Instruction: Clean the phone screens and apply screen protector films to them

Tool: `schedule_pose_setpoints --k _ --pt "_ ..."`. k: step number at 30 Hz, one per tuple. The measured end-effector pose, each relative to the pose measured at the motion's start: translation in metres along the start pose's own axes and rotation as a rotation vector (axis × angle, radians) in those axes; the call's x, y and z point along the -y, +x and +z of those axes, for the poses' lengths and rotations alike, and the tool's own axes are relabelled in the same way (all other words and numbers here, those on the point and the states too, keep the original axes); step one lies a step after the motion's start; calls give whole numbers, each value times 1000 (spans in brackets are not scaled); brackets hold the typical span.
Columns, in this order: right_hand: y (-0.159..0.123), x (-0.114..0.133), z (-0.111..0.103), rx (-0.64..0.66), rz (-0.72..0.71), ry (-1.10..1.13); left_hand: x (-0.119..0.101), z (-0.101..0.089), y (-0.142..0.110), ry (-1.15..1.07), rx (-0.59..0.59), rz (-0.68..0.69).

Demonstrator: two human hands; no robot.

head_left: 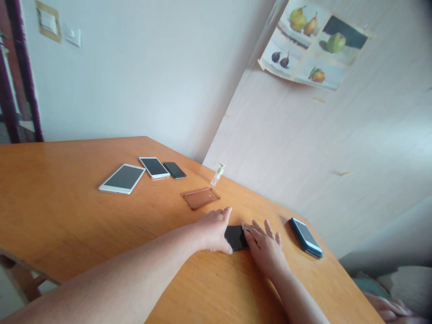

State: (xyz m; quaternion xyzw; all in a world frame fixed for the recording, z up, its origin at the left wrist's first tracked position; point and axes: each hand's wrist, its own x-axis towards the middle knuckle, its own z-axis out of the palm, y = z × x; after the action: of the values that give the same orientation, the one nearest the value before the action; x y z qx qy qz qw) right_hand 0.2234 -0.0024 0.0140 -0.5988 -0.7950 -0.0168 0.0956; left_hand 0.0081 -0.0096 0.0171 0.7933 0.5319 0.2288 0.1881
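A black smartphone (236, 237) lies flat on the wooden table, partly covered by both hands. My left hand (214, 230) is closed around its left end, thumb at the near edge and fingers at the far edge. Over the phone's right end rests my right hand (266, 247), some fingers spread and raised. Its leading fingertips press on the dark surface, with a small whitish bit (243, 226) at them that is too small to identify. Just beyond my left hand lies a translucent reddish-brown phone case (201, 198).
A small clear pump bottle (216, 175) stands behind the case. Farther left on the table (60, 180) lie a white tablet (123, 178), a smaller white device (154, 167) and a dark phone (174, 170). At the right edge sits a white-framed phone (306, 236) on a dark case.
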Motion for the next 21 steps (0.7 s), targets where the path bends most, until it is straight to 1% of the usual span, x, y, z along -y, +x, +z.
schedule_pose_setpoints --k 4,6,8,12,14,15,17,21 --pt "-7 23 -2 101 -217 135 0 0 -1 -6 -29 19" --pt "-5 28 -2 92 -245 153 -1 0 -1 -13 -33 26" --pt "1 23 0 37 -164 126 -1 -1 -1 -15 -24 22" --pt "15 -9 3 -60 119 47 -2 -1 -2 -8 5 -11" --pt "17 -19 4 -78 187 24 -2 -2 -1 -5 7 -14" --pt "16 -20 4 -78 184 27 -2 -2 -1 -5 5 -10" --pt "11 -11 5 -57 100 67 -2 -2 -1 -8 -1 -1" --pt "0 22 4 47 -199 187 -4 -5 -3 -26 -13 13"
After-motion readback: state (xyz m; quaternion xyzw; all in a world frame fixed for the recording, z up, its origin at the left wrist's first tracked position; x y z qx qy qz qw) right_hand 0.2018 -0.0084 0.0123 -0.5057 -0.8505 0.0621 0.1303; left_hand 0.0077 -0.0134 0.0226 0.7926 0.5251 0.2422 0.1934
